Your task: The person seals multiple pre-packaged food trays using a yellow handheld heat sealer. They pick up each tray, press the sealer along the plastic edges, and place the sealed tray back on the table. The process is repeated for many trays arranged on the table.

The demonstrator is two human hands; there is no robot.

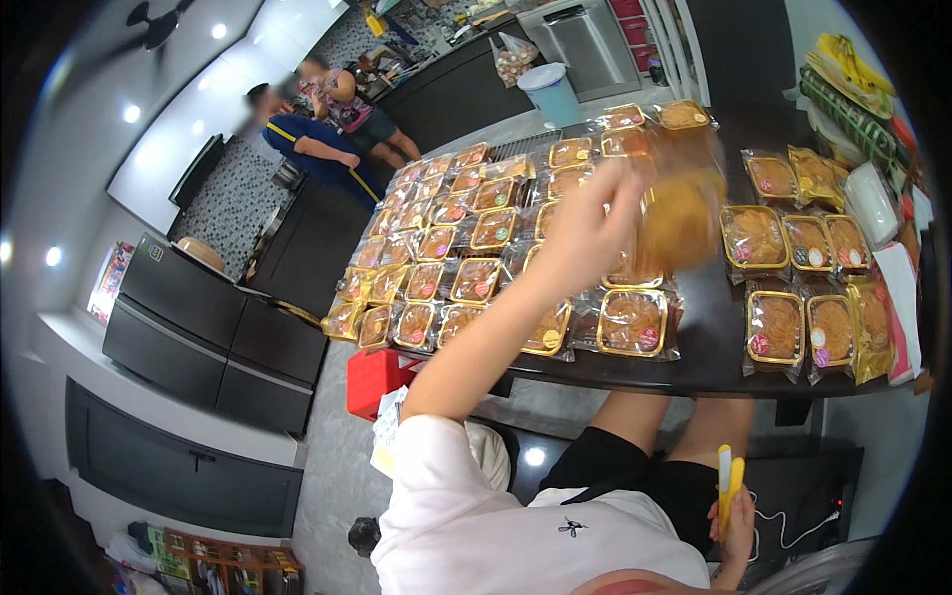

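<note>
Head view here, and it's packs everywhere. Left hand (617,196) is up right of centre in the upper half of the frame, fingers curled closed on a clear-wrapped pack (684,223) with golden-brown food in it. That pack is just right of the fist, over the dark table (706,337), and it's badly motion-blurred, so I can't tell exactly where the fingers grip it.

Right hand (736,543) is down at the lower right, wrapped around a slim yellow-and-white tool (734,496) shaped like a two-armed clamp, pointing up the frame. Can't make out if its arms touch. A thin white cable (790,540) curls just right of that hand.

Table-wise, a big block of packs (494,229) in gold-rimmed trays fills the middle of the frame, most with little round stickers. The left forearm crosses over part of it, and one pack (635,322) sits near the table's front edge, below the left hand. A smaller group of packs (774,328) sits on the right side of the frame, some in gold wrapping.

Around that: bananas (855,67) upper right, a red plastic box-shaped thing (375,383) left of centre, a pale blue bin (551,97) with a white lid up top, a dark fridge (188,332) at left, and two people (315,147) standing upper left.
</note>
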